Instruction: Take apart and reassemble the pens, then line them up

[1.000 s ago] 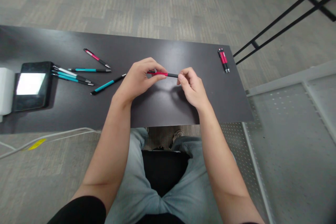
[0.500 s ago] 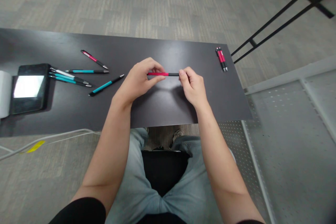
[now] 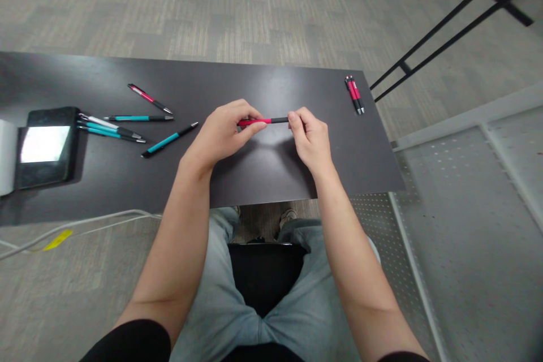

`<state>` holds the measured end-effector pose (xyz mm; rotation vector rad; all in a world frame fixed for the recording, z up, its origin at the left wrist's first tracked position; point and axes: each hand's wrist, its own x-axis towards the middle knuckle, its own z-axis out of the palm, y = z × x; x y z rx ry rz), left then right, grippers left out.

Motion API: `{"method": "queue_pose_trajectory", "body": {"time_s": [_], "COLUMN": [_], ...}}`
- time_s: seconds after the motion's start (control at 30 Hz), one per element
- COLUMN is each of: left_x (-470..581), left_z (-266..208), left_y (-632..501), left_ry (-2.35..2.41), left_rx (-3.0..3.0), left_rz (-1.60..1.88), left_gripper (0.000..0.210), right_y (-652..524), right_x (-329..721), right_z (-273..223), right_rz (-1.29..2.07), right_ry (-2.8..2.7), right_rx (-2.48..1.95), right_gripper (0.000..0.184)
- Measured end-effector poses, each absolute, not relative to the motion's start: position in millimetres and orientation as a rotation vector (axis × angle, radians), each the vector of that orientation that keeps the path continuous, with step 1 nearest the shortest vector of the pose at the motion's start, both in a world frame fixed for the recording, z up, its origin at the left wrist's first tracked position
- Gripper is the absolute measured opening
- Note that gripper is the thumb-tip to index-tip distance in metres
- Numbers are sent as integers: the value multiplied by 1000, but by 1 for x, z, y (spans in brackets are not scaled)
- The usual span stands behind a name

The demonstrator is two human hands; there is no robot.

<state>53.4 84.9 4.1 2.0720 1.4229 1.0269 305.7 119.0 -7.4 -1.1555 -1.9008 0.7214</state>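
Observation:
A red pen with a black grip is held level above the dark table, between my two hands. My left hand pinches its red barrel with thumb and fingers. The fingers of my right hand are closed around the black tip end, so the tip itself is hidden. Left of my left hand lies a teal pen, slanted. Beyond it are another teal pen and a red pen.
Two red pens lie side by side near the table's right end. At the left, several teal and white pens rest against a black device with a bright screen. A white cable runs below the table's front edge.
The view has shifted slightly. Both hands keep their hold on the red pen, which seems slightly turned about its length, a black part now showing near my left fingers.

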Motion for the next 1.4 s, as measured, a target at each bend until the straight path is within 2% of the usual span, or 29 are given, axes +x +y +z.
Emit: {"method": "queue_pose_trajectory", "body": {"time_s": [0.1, 0.33, 0.73, 0.83, 0.97, 1.1, 1.2, 1.27, 1.4], "left_x": [53, 56, 62, 61, 59, 59, 59, 58, 52], "left_z": [-2, -2, 5, 7, 11, 11, 9, 7, 1], "left_y": [87, 87, 84, 83, 80, 80, 83, 85, 89], "left_ry": [1379, 1391, 1555, 1515, 1508, 1528, 1504, 1507, 1637], "left_rx": [2075, 2192, 2195, 2112, 2040, 2027, 2056, 2084, 2070], "left_rz": [978, 1122, 1082, 1132, 1191, 1198, 1176, 1200, 1337], "left_gripper": [45, 32, 32, 35, 31, 28, 25, 28, 51], "right_y": [120, 120, 118, 112, 109, 109, 109, 109, 116], "right_x": [306, 303, 296, 293, 295, 298, 300, 304, 328], "right_z": [-7, -12, -20, -15, -8, -6, -7, -6, -4], "right_rz": [705, 754, 842, 845, 908, 897, 860, 837, 730], "right_ry": [-1894, -1842, -1703, -1683, -1703, -1738, -1761, -1765, -1675], "right_rx": [-1151, -1182, -1245, -1250, -1155, -1084, -1015, -1019, -1144], "right_gripper": [65, 65, 69, 65, 50, 52, 39, 33, 32]}}
